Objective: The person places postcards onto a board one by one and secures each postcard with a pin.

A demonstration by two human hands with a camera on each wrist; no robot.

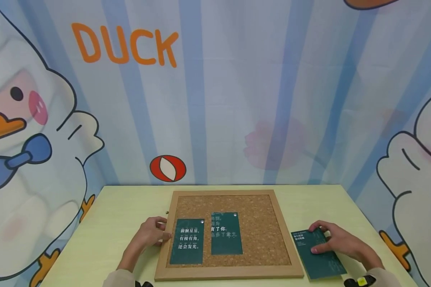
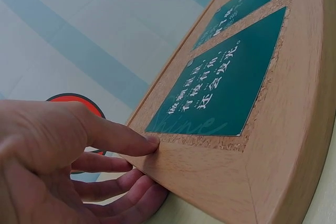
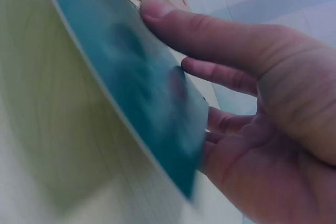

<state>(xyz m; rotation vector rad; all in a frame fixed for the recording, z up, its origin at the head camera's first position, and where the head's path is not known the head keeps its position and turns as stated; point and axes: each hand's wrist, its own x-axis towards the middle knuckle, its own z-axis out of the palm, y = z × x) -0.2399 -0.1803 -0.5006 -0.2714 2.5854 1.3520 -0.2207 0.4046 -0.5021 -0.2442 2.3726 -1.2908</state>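
A wood-framed cork board lies on the table. On it are two dark green cards with pale printed characters: the left card and a second card beside it. Each has a small round silvery pin at its top right corner. My left hand grips the board's left edge, thumb on the wooden frame and the other fingers at its outer side. To the right of the board, my right hand pinches another green card between thumb and fingers. That card is tilted in the right wrist view.
The pale table extends on both sides of the board. A small dark object is by the board's upper left edge. Behind the table hangs a blue-and-white striped cloth printed with ducks.
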